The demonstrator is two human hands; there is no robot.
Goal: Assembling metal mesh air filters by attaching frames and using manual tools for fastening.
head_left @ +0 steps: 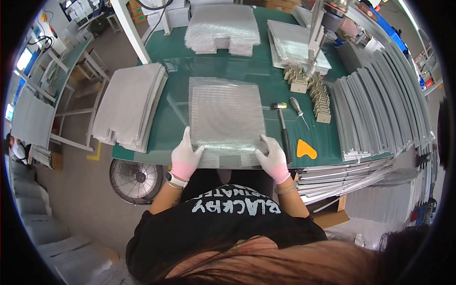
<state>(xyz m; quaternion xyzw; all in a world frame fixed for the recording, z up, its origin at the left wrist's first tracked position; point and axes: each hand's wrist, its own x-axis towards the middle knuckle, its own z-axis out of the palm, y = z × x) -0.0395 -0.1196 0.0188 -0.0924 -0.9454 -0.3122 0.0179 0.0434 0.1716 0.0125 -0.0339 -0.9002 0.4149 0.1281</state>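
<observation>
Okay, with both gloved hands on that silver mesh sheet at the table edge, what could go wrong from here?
The square silver mesh sheet overhangs the near edge of the green table, held only at its corners by the left hand and right hand; it may slide off. Swinging it right might knock the small hammer or orange scraper. Mesh edges may snag the gloves.

One head-worn fisheye view looks steeply down, close over the green worktable [175, 61].
</observation>
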